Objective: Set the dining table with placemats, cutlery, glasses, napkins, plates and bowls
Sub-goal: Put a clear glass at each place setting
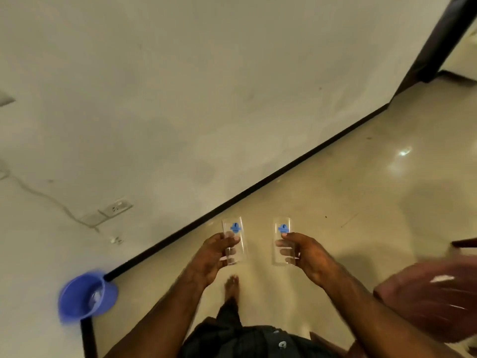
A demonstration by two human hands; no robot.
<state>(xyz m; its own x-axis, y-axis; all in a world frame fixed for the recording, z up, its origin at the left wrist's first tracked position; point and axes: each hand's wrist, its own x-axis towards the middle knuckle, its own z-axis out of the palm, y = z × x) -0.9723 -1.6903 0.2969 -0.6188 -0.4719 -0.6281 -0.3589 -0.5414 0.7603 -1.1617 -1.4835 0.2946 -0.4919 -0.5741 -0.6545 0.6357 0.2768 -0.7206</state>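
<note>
Glasses: I carry two clear tumblers over the floor, left glass (233, 239) and right glass (282, 240), side by side and apart.
Grip: my left hand (210, 257) curls round one, my right hand (307, 254) round the other.
Labels: a blue sticker (235, 227) on each; the print is too blurred to read.
Floor: glossy beige tiles (335, 202) beneath my hands, a dark skirting (258, 180) beyond them.
Wall: pale, with a socket (116, 208) and cable to my left.
Basin: a blue basin (86, 297) lower left of my grip.

Two clear glasses (233, 239) (282, 237), smooth, each with a blue sticker; polished floor (361, 202) with glossy reflections; matt painted wall (180, 86); blue plastic bowl (86, 297), blurred.
</note>
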